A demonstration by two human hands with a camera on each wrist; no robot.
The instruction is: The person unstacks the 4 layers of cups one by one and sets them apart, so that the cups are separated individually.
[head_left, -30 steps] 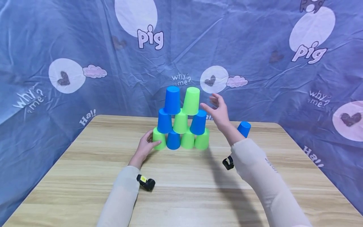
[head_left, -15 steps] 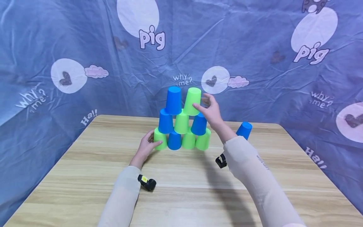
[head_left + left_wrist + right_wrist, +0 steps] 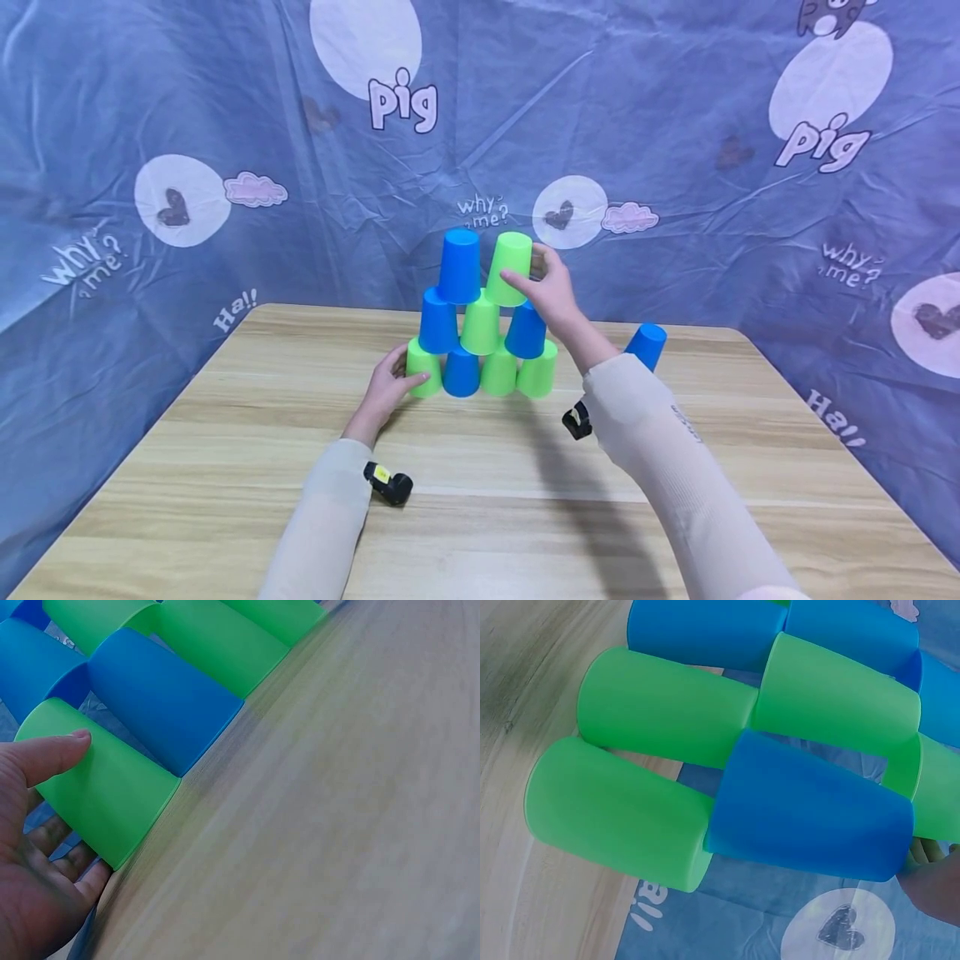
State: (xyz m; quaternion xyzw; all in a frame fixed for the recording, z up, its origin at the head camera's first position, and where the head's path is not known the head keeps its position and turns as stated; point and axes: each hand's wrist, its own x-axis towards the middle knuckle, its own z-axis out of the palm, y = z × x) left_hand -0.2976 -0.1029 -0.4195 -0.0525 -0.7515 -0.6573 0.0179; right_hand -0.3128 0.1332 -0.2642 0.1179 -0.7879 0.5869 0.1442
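Observation:
Upside-down blue and green cups stand as a stepped wall in the head view. At its lower left, my left hand holds the end green cup, thumb across the front and fingers behind. My right hand grips the top-row green cup with its thumb in front and fingers round the far side. Left of that cup stands a blue cup. Under the right hand sits the middle-row blue cup, above the end green cup of the bottom row.
One more blue cup stands apart at the right, partly hidden by the right forearm. The wooden table runs back to a blue printed cloth. Each wrist carries a small black camera.
My right hand has moved left from beside the top green cup and now has its thumb and fingers round it. The left hand stays at its cup.

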